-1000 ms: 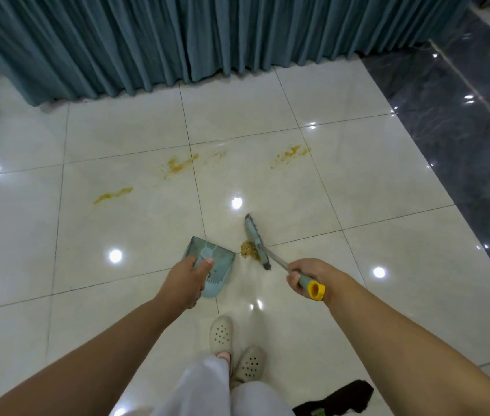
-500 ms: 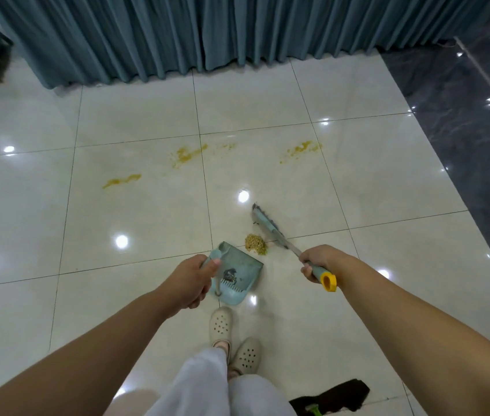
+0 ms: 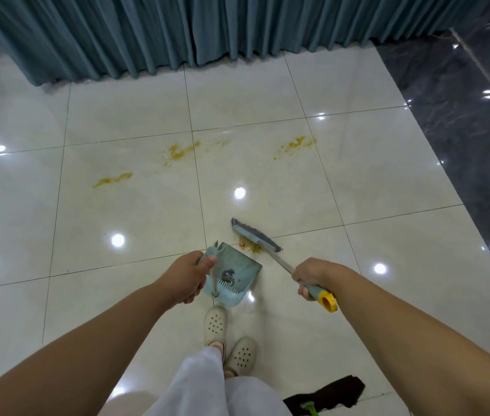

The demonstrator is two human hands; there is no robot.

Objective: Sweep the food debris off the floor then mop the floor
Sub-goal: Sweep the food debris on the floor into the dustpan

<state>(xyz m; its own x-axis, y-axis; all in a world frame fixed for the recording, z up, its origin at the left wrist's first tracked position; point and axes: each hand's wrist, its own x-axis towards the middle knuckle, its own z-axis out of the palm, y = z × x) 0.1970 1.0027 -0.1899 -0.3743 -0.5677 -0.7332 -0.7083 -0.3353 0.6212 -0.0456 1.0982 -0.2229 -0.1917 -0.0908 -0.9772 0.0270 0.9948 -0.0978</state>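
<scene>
The left hand (image 3: 188,276) grips the handle of a blue dustpan (image 3: 233,273) on the pale tiled floor (image 3: 117,205), while the right hand (image 3: 312,276) holds a broom (image 3: 255,235). A small debris pile (image 3: 248,244) lies against the broom head, just beside the dustpan's mouth. Yellow smears (image 3: 180,151) mark tiles nearer the teal curtain (image 3: 177,31).
</scene>
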